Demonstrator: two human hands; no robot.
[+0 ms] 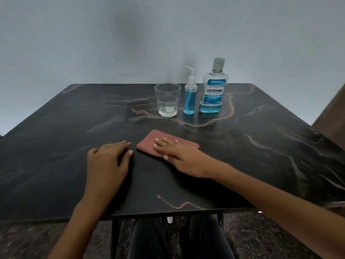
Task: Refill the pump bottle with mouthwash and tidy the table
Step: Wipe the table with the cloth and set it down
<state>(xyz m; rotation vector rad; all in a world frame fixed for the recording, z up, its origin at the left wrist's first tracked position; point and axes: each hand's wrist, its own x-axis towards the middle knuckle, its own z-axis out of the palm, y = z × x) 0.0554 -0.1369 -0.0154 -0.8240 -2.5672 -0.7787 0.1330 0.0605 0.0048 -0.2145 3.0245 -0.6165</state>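
Tidying under way — right hand (pixel 172 152) pressed flat on cloth (pixel 160 142), left hand (pixel 108 157) flat on table (pixel 261 146); pump bottle (pixel 190 96) filled, between glass (pixel 167 99) and mouthwash (pixel 214 88) — next, wiping needs steady pressure

The single head view looks forward and down from above the near edge of the table (pixel 261 156), facing the wall (pixel 112 43).

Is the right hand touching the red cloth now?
Touching. Head view shows the right hand lying flat on the red cloth, fingers straight.
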